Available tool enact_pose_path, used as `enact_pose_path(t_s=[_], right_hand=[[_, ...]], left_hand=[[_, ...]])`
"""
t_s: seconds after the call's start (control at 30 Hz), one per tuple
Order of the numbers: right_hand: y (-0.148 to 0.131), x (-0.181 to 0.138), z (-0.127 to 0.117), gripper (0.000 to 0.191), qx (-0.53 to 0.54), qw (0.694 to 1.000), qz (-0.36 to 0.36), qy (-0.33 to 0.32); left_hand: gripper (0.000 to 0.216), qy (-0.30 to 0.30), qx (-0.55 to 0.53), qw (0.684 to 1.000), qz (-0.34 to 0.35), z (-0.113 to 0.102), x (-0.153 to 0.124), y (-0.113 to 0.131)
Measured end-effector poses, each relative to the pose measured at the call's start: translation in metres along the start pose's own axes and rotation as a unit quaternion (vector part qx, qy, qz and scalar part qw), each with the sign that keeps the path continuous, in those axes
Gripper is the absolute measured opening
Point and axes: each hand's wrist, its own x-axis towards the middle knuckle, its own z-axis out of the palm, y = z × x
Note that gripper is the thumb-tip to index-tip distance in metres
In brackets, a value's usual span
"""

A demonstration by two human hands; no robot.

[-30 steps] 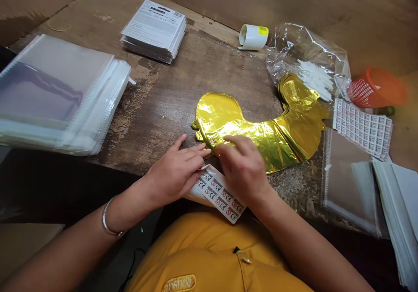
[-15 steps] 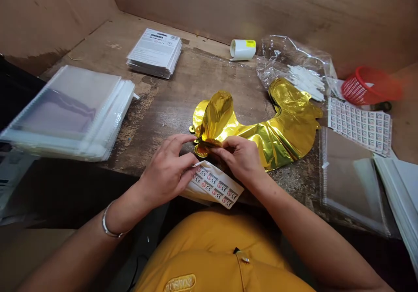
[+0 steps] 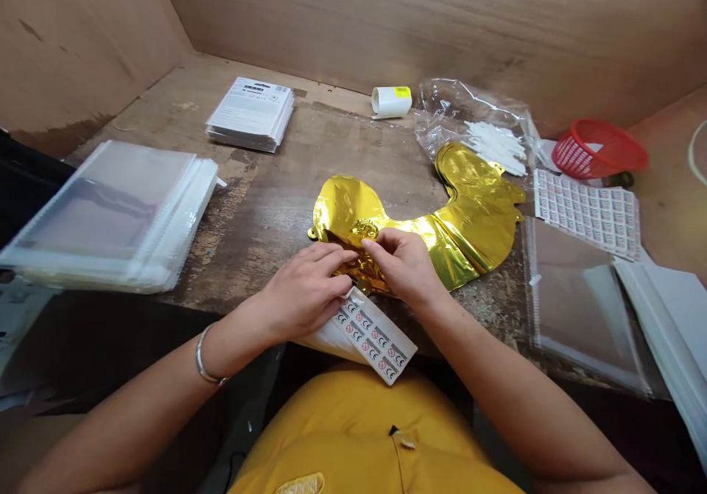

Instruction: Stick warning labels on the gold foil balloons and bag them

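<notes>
A stack of flat gold foil balloons (image 3: 469, 229) in a curved shape lies in front of me. My right hand (image 3: 406, 262) pinches the crumpled foil near the left end of the top balloon, thumb against fingers. Beside it, my left hand (image 3: 306, 288) has its fingertips on the same foil. Between the thumb and lower fingers of that hand is a sheet of CE warning labels (image 3: 375, 336), which hangs over the table's front edge. The foil under both sets of fingertips is partly hidden.
Clear plastic sleeves (image 3: 110, 214) are piled at left, with a stack of printed cards (image 3: 251, 111) behind. A white label roll (image 3: 391, 102), a bag of white strips (image 3: 491, 140), a red basket (image 3: 599, 148), small-label sheets (image 3: 588, 210) and another clear sleeve (image 3: 585, 295) stand at back and right.
The raised foil flap at the balloon's left end has come down and is now crumpled between my hands. My fingertips have drawn closer together. The view has shifted slightly.
</notes>
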Motion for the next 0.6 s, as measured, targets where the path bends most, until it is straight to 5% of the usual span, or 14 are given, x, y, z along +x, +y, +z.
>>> enact_pose_path(t_s=[0.2, 0.3, 0.43, 0.5, 0.6], right_hand=[[-0.005, -0.023, 0.009, 0.013, -0.217, 0.968, -0.125, 0.03], [0.0, -0.024, -0.002, 0.008, -0.234, 0.965, -0.115, 0.002], [0.023, 0.019, -0.06, 0.01, -0.071, 0.997, 0.006, 0.022], [0.042, 0.048, -0.104, 0.017, -0.088, 0.98, 0.083, 0.16], [0.07, 0.08, -0.166, 0.014, -0.142, 0.94, 0.131, 0.282]], left_hand=[[0.012, -0.031, -0.067, 0.997, -0.004, 0.002, 0.002, -0.006], [0.013, -0.024, -0.083, 0.996, 0.002, 0.004, -0.002, -0.009], [0.014, -0.019, -0.094, 0.995, -0.005, 0.012, -0.011, -0.013], [0.013, -0.02, -0.1, 0.995, -0.008, 0.017, -0.015, -0.016], [0.011, -0.006, -0.103, 0.995, 0.0, 0.024, -0.018, -0.02]])
